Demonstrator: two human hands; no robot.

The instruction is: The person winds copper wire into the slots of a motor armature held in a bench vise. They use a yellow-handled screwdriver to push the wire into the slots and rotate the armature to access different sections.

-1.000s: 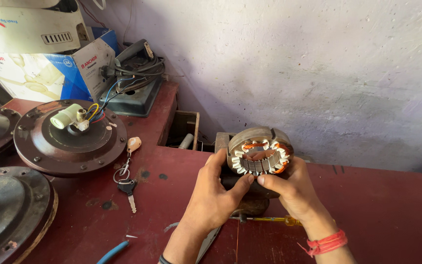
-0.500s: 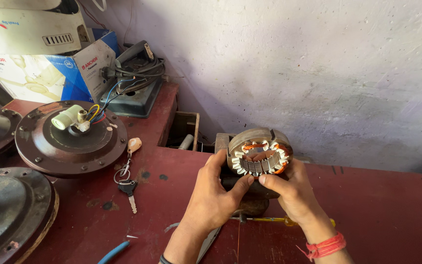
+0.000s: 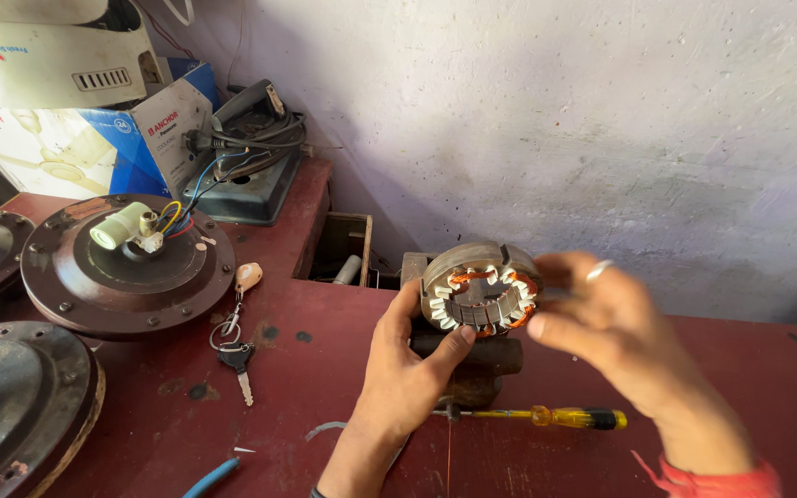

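Head view: hands (image 3: 509, 360) around ridged steel stator ring (image 3: 480, 297)

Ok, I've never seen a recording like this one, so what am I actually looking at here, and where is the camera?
The camera sits on a person's head and looks down at their own two bare hands over a dark red workbench. The left hand grips a ring-shaped motor stator with copper windings and white slot liners. The right hand, blurred and wearing a ring, is at the stator's right edge; whether it grips is unclear. Below lies a yellow-handled screwdriver. To the left are a set of keys, a round brown fan motor housing with coloured wires, and cardboard boxes behind it.
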